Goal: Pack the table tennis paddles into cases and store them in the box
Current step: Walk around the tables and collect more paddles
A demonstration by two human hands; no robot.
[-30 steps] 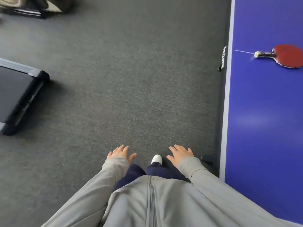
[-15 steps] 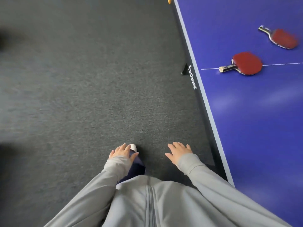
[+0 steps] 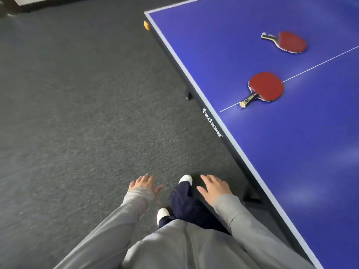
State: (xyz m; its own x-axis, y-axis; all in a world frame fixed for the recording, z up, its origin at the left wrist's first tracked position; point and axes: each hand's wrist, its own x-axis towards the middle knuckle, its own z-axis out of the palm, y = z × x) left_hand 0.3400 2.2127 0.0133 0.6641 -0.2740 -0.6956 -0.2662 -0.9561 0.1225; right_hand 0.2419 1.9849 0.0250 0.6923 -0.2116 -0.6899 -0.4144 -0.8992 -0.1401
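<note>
Two red paddles on the blue table, both flat, red side up. Closest to the edge, the near paddle, right on the white line, handle pointing back at the edge. Deeper in and well apart from it, the far paddle. Both hands empty: left hand and right hand apart, fingers loose and spread, low over the grey carpet, beside the table and not yet over it. By the far table corner, a small orange thing, maybe a ball, too blurry to tell.

Probably the very first step: getting near enough to pick up a paddle. Seemingly nothing packed yet. Next, most likely: step closer, reach over the edge with the right hand, take the near paddle by its handle.

No cases anywhere in view. No box either, so no way to tell of anything inside.
</note>
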